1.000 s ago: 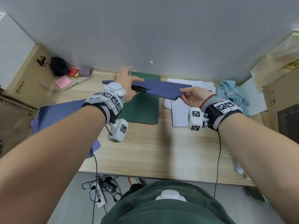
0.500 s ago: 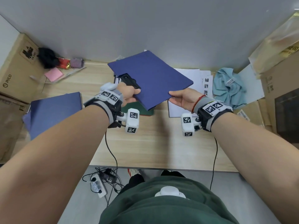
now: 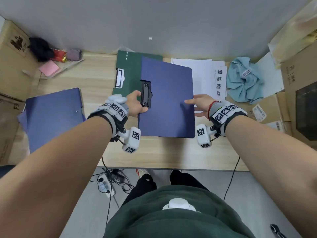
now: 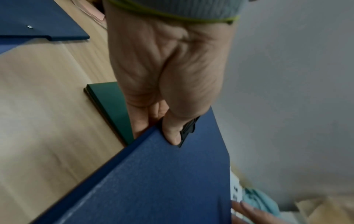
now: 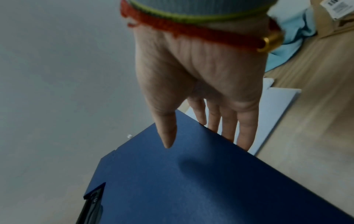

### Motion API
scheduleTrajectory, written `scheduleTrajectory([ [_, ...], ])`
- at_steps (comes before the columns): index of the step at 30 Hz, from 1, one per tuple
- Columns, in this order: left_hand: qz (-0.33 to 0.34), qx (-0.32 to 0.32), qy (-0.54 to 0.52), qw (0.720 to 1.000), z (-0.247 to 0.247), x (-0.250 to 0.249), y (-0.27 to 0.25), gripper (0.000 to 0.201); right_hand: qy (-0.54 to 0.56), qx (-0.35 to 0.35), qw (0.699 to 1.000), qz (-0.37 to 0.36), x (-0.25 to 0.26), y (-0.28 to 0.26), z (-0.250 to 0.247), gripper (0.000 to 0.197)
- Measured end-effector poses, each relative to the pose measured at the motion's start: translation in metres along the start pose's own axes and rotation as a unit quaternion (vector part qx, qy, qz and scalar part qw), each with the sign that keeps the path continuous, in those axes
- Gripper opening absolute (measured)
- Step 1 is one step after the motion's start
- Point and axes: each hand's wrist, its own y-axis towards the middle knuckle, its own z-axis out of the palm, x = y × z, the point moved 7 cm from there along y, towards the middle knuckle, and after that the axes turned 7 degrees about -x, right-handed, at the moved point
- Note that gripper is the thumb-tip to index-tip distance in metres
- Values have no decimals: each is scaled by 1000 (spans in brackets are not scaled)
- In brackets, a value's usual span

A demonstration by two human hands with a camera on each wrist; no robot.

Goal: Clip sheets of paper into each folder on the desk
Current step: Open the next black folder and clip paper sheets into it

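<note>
A dark blue folder (image 3: 168,100) (image 4: 153,181) (image 5: 191,189) is held closed and nearly flat just above the desk (image 3: 171,152), its far part over a green folder (image 3: 130,69) (image 4: 111,97). A black clip (image 3: 145,95) (image 4: 188,128) (image 5: 91,204) sits at its left edge. My left hand (image 3: 137,103) (image 4: 162,125) grips that edge, thumb on top beside the clip, fingers beneath. My right hand (image 3: 193,107) (image 5: 199,118) pinches the right edge, thumb on the cover, fingers under it. White paper sheets (image 3: 200,74) (image 5: 275,109) lie right of the folder.
A second blue folder (image 3: 53,114) (image 4: 38,19) lies at the desk's left. A light blue cloth (image 3: 243,79) is bunched at the right. Cardboard boxes stand at the left (image 3: 12,57) and right (image 3: 300,83). A pink note pad (image 3: 49,67) and small clutter sit at the back left.
The blue folder, lifted edge-on a second ago, has been turned cover-up and brought down toward me over the green folder. Both hands kept hold of its edges.
</note>
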Motion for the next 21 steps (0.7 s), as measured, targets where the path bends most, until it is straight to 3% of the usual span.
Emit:
scheduleTrajectory([
  [5, -3, -15, 138, 990, 24, 32, 5, 73, -14, -6, 999, 34, -38, 9, 10, 49],
  [8, -20, -23, 222, 975, 34, 44, 8, 78, -1, -22, 999, 41, -52, 14, 12, 35],
  [12, -47, -19, 286, 957, 45, 75, 27, 93, -2, -35, 999, 38, -66, 20, 15, 70],
  [14, -64, -17, 284, 956, 53, 102, 52, 93, -11, -34, 999, 37, -70, 24, 16, 65],
  [18, -94, -6, 307, 947, 56, 97, 39, 74, -28, -18, 998, 58, -79, 28, 23, 48],
  [21, -104, 6, 312, 944, 61, 101, 37, 76, -31, -8, 997, 68, -85, 34, 27, 40],
])
